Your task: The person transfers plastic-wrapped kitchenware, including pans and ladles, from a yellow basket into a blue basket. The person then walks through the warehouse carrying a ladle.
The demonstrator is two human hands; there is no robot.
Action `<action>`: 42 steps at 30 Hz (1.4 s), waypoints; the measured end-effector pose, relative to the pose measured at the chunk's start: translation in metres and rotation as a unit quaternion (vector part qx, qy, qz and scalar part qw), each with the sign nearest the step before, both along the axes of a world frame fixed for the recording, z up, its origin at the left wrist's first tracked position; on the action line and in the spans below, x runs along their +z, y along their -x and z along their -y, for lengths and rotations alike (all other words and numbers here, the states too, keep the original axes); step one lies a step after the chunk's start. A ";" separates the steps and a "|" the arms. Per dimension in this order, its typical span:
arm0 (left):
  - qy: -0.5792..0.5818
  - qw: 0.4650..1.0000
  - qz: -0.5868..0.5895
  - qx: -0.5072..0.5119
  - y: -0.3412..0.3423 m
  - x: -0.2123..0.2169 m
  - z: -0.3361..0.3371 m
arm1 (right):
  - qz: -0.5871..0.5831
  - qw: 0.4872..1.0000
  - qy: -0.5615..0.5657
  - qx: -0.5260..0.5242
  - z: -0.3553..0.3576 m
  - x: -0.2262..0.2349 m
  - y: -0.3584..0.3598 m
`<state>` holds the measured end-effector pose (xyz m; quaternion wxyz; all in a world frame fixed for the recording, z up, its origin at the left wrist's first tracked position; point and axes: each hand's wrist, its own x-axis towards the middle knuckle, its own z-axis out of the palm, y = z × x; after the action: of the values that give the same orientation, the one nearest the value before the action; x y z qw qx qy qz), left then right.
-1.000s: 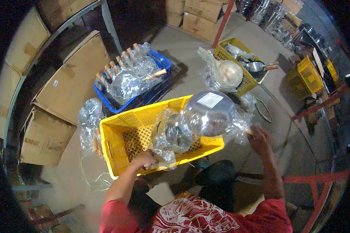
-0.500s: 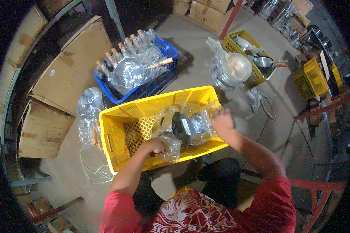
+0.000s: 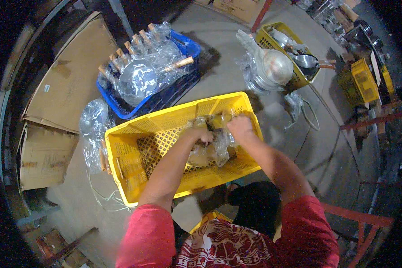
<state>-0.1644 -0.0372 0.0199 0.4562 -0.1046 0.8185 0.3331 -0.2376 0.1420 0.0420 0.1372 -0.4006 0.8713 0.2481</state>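
A yellow crate (image 3: 120, 169) stands in front of me, tilted a little in the view. Toward its right end lies a bundle in crinkled clear plastic wrap (image 3: 221, 149); what is inside it cannot be made out now. My left hand (image 3: 200, 135) is closed on the wrap at the bundle's left side, knuckles up. On the right, my right hand (image 3: 241, 127) grips the wrap near the crate's right wall, fingers curled in. The crate's left part shows its bare lattice floor.
Behind stands a blue crate (image 3: 116, 105) of plastic-wrapped pans with wooden handles. More wrapped pans (image 3: 94, 125) lie left of my crate. A wrapped pan stack (image 3: 274, 67) and an olive-yellow crate (image 3: 295, 91) sit back right. Cardboard (image 3: 64, 76) leans at left.
My left hand has moved right and up over the bundle; my right hand has shifted left, inward from the crate's right edge. The dark labelled piece seen before no longer shows.
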 end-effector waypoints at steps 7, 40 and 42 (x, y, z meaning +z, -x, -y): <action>-0.244 0.911 -0.086 0.322 0.008 -0.018 0.040 | -0.043 0.985 0.117 0.123 0.003 -0.003 0.051; -0.265 0.749 -0.339 0.504 -0.012 -0.201 -0.095 | 0.141 0.784 0.513 -0.318 -0.048 -0.034 0.083; -0.202 0.778 -0.346 0.484 -0.014 -0.203 -0.096 | 0.147 0.792 0.490 -0.334 -0.048 -0.034 0.085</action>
<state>-0.1501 0.0589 -0.1829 -0.0678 -0.2700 0.6772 0.6811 -0.3228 0.1899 0.0077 0.1231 -0.1296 0.9252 -0.3346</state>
